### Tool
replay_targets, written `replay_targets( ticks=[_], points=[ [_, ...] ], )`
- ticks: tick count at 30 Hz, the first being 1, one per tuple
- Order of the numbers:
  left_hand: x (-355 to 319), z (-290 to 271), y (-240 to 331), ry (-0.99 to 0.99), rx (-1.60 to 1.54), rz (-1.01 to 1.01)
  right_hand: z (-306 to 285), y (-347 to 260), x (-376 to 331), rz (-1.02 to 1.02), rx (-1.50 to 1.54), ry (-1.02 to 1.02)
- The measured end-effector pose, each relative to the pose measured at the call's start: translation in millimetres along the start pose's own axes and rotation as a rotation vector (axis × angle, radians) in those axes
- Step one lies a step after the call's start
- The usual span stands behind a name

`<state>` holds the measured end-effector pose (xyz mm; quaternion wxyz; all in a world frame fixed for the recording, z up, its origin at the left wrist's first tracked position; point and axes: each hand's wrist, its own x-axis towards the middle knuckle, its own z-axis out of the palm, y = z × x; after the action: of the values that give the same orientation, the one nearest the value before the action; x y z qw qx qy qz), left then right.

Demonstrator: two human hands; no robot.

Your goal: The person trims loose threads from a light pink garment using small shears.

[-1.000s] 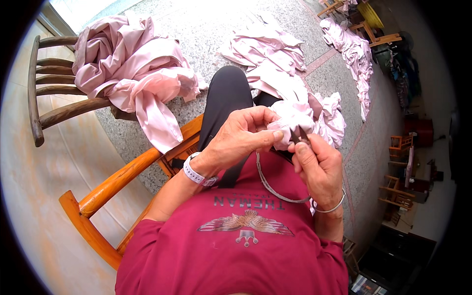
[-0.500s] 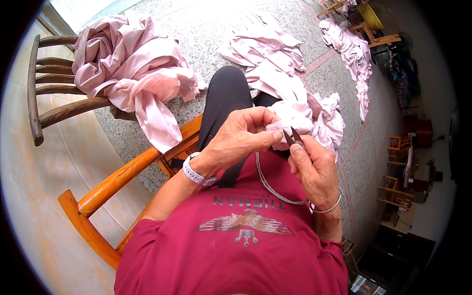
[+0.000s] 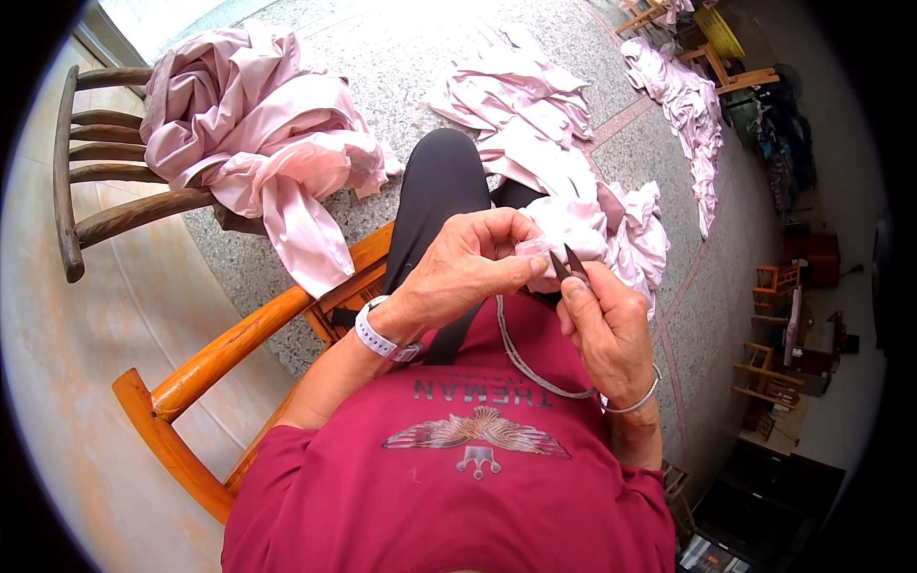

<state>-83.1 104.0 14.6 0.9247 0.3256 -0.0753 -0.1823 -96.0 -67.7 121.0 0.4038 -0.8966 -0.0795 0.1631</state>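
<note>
Over my lap, my left hand (image 3: 466, 260) pinches the edge of a pale pink cloth (image 3: 575, 222) between thumb and fingers. Dark thread snips (image 3: 558, 266) are gripped in my right hand (image 3: 611, 329), their two pointed blades spread apart just right of my left thumb tip. The blade points are close to the pinched edge; whether they touch it I cannot tell. From my lap the cloth drapes over my knee and runs out across the floor ahead. My fingers partly hide the snips' handles.
A wooden chair (image 3: 124, 179) at the left carries a heap of pink cloth (image 3: 258, 124). An orange wooden armrest (image 3: 229, 339) is beside my left arm. More pink cloth (image 3: 673, 95) lies on the speckled floor (image 3: 382, 57) at far right, near small wooden stools (image 3: 772, 377).
The snips and my right hand have shifted very slightly, and the blades sit at a slightly different angle. My left hand keeps its pinch on the cloth in the same place.
</note>
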Motion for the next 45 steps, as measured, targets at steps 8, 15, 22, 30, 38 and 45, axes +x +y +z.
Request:
replay_targets(
  ticks=[8,15,22,30,38,45],
  points=[
    [-1.3,2.7,4.5,0.010,0.037,-0.003,-4.0,1.2,2.6,-0.048,-0.070,-0.026],
    [-1.3,2.7,3.4,0.032,0.094,-0.017,-0.5,-0.3,3.3,-0.061,-0.054,-0.008],
    [-2.0,1.4,-1.7,0.020,0.091,-0.051,10.9,10.4,8.3,-0.145,-0.054,0.100],
    [-1.3,5.3,0.4,0.019,-0.065,-0.007,-5.6,4.9,6.5,0.011,0.137,0.082],
    [-0.4,0.1,-1.6,0.041,-0.042,-0.011,-7.8,-3.1,-0.7,-0.086,-0.094,0.006],
    [-1.5,1.4,-0.6,0.036,0.012,-0.006,-9.7,-7.1,-1.6,-0.065,-0.148,-0.026]
  ],
)
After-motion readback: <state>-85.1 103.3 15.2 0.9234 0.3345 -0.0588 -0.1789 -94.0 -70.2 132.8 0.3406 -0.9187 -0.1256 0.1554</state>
